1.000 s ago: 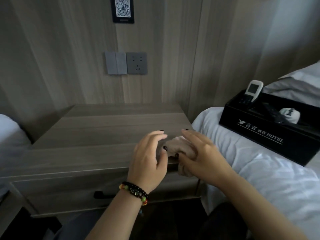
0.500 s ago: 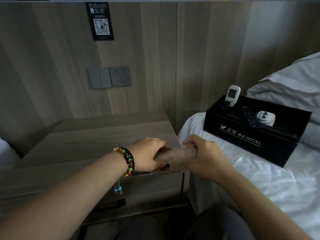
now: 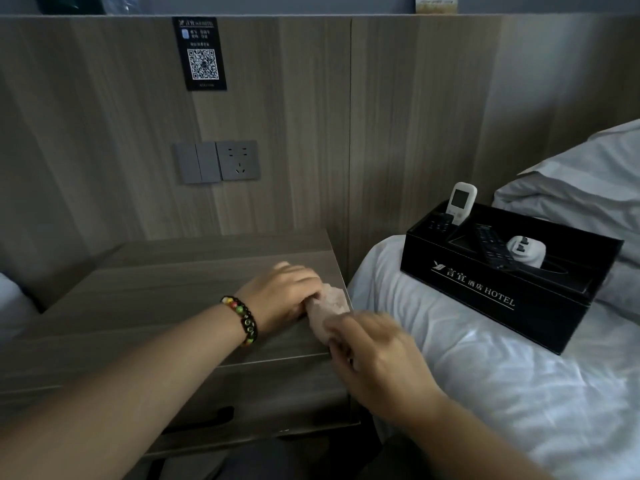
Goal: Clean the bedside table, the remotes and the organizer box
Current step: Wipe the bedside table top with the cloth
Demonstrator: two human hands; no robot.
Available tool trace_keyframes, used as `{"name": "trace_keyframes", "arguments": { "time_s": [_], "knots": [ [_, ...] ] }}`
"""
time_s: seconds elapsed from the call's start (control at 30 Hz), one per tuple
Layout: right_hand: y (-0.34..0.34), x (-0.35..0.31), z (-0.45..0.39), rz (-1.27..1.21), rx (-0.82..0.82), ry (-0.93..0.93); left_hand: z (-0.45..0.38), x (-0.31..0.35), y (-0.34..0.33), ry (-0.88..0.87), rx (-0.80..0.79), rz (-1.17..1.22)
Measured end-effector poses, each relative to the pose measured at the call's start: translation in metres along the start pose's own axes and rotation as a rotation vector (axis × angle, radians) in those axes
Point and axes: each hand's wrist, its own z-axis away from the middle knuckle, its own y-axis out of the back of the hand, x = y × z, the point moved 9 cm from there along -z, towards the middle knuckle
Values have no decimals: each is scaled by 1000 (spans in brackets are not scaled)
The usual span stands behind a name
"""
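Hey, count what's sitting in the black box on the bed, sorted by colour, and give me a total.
White: 2, a remote and a plug
Black: 2, a remote and a smaller remote
Total: 4 in the box

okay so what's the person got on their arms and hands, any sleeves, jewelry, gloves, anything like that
Both forearms are bare: no sleeves or gloves in view. The left wrist carries a beaded bracelet, mostly black beads mixed with red, orange, yellow and green ones. The right hand and its wrist show nothing worn.
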Motion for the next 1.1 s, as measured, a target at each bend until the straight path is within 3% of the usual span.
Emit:
{"name": "trace_keyframes", "arguments": {
  "time_s": [0.1, 0.17, 0.3, 0.47, 0.73, 0.87, 1.03, 1.1],
  "knots": [
    [-2, -15, 11, -42, -19, 70, 11, 1, 2, 92, -49, 135],
    [1, -23, 10, -102, -49, 102, 24, -5, -6, 246, -150, 312],
    [-4, -8, 7, -287, -167, -59, 50, -4, -23, 524, -346, 701],
    [-23, 30, 19, -413, -278, -299, 61, 12, -29, 507, -502, 259],
    [-37, 37, 17, -373, -253, -366, 41, -1, -33, 651, -444, 557],
    [-35, 34, 20, -379, -267, -363, 41, 8, -33, 588, -427, 412],
    [-14, 40, 16, -387, -189, -388, 42, 27, 0, 544, -162, 352],
    [0, 45, 12, -346, -121, -398, 42, 40, 0, 519, -233, 301]
  ]
}}
